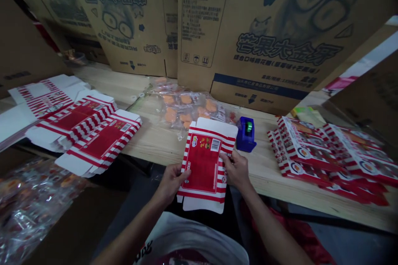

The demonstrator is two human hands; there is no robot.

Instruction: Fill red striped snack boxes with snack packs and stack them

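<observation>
I hold a flat, unfolded red-and-white striped carton [203, 161] over the front edge of the wooden table [155, 140]. My left hand [171, 182] grips its lower left side with fingers closed. Its right side is pinched between the fingers of my right hand [236, 169]. A barcode and small pictures show on the carton's red panel, and its white flaps stick out at top and bottom.
A pile of flat striped cartons [81, 128] lies at left. Clear bags of orange snacks [186, 107] and a blue tape dispenser [246, 133] sit behind the carton. Filled striped boxes [326, 153] lie at right. Big printed cardboard boxes [264, 33] wall the back. More clear bags [27, 198] lie lower left.
</observation>
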